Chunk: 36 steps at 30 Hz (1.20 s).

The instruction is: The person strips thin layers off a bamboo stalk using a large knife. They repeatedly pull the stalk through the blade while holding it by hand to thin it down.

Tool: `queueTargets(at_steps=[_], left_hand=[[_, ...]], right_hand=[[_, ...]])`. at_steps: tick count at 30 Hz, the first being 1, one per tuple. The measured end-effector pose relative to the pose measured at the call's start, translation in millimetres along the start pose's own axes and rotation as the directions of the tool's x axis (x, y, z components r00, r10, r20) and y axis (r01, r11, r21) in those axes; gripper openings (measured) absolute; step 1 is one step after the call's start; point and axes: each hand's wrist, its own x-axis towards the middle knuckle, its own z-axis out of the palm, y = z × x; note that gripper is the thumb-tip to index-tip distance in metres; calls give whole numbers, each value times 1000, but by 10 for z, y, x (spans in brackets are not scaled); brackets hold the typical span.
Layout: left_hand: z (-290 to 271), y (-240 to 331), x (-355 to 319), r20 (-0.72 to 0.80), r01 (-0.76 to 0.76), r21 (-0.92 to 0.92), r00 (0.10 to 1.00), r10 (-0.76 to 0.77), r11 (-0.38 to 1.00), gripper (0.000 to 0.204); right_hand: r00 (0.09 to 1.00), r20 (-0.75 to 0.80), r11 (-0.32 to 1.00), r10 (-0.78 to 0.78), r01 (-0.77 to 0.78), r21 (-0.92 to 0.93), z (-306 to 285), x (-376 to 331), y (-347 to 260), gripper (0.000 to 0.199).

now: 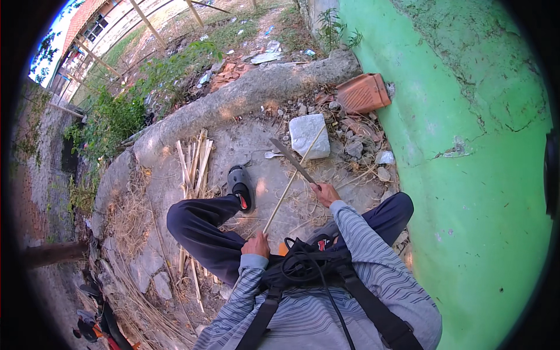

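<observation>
My left hand point(256, 245) is closed around the lower end of a long thin bamboo strip point(284, 195). The strip slants up to the right, and its far end lies across the white block point(303, 135). In my right hand point(326, 195) is a long-bladed knife point(290, 157), gripped by the handle with the blade pointing up and left. Blade and strip cross just below the block; whether they touch I cannot tell. Beside the block lies a white plastic fork point(272, 155).
Split bamboo pieces point(195, 166) lie left of my sandalled foot point(240, 182). A green wall point(455, 192) stands close on my right. Rubble and an orange roof tile point(363, 94) sit near its base. A low concrete curb point(251, 90) curves along the far side, with fibre shavings point(131, 204) leftward.
</observation>
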Motion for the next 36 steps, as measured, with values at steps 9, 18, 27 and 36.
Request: queueTargets(at_steps=[9, 18, 27, 36], left_hand=[[-219, -73, -240, 65, 10, 73, 998, -15, 997, 27], [-408, -204, -252, -9, -26, 167, 1000, 28, 986, 21], [-226, -335, -293, -93, 26, 208, 996, -7, 978, 16], [-156, -357, -218, -127, -12, 215, 991, 40, 977, 14]], right_hand=[[993, -79, 996, 90, -91, -8, -34, 98, 390, 70], [999, 41, 1000, -19, 20, -23, -12, -24, 227, 72], [979, 202, 997, -35, 49, -66, -47, -159, 116, 73], [993, 108, 995, -38, 47, -83, -65, -198, 82, 78]])
